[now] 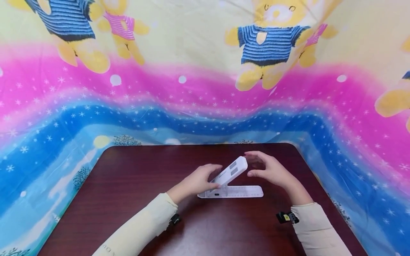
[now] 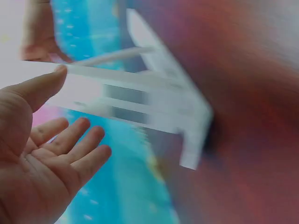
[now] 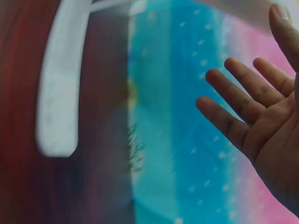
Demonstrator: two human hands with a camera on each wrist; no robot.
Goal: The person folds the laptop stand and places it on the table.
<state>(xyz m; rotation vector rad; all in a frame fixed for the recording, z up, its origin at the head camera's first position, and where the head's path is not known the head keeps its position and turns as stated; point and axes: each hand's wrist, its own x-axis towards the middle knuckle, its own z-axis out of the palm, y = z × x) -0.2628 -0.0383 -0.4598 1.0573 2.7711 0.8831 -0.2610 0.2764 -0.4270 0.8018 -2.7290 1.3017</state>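
The left hand [image 1: 200, 180] is loosely spread around the raised part of a white folding stand [image 1: 245, 192], its thumb lying over the edge; in the head view its other fingers are partly hidden behind the stand, and how firmly the thumb presses cannot be told. The right hand [image 1: 277, 172] is wide, fingers extended just beside the raised end; whether a fingertip touches it is unclear.

The largest thing is a bear-printed cloth [image 1: 198, 89] hung behind and beside the table, cut off by the picture edges. The dark red-brown table [image 1: 137, 177] runs out of view at the bottom. Two pale sleeves, the left one [image 1: 137, 224] with lettering only partly legible, are cropped too.

The stand sits on the table between the hands, its lower bar flat and its upper bar [image 1: 228, 174] tilted up to the right. Both wrist views blur it, and a thin strut [image 2: 112, 57] shows there. Smaller are the black wrist devices [image 1: 287, 217], two grey pads [image 1: 235, 171] and small print too fine to read, then a dark slot [image 1: 216, 194].
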